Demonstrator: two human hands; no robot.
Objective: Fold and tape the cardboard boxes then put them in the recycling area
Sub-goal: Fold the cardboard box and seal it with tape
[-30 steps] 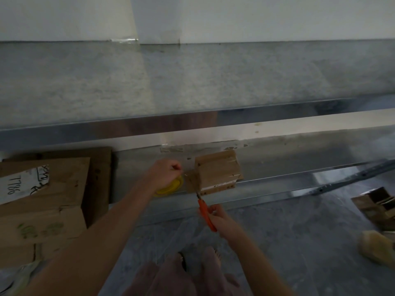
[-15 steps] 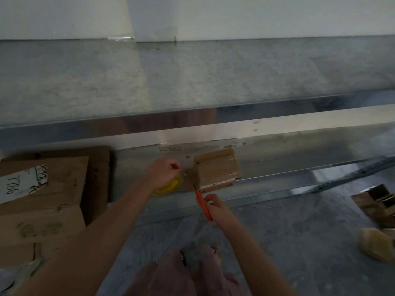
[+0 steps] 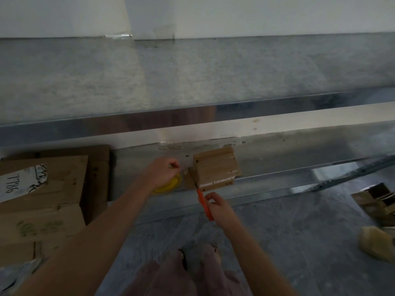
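A small box [image 3: 215,167] sits on a low metal shelf [image 3: 299,165] against the wall, with glossy tape bands across its brown faces and a white strip along its lower edge. The left hand [image 3: 163,171] curls over a yellow tape roll [image 3: 168,185] just left of the box, hiding most of the roll. The right hand [image 3: 220,209] grips an orange cutter [image 3: 202,199], its tip at the box's near left corner. The blade is too dark to make out. Larger boxes [image 3: 40,199] at left and an open box [image 3: 376,199] at right are cut off by the frame.
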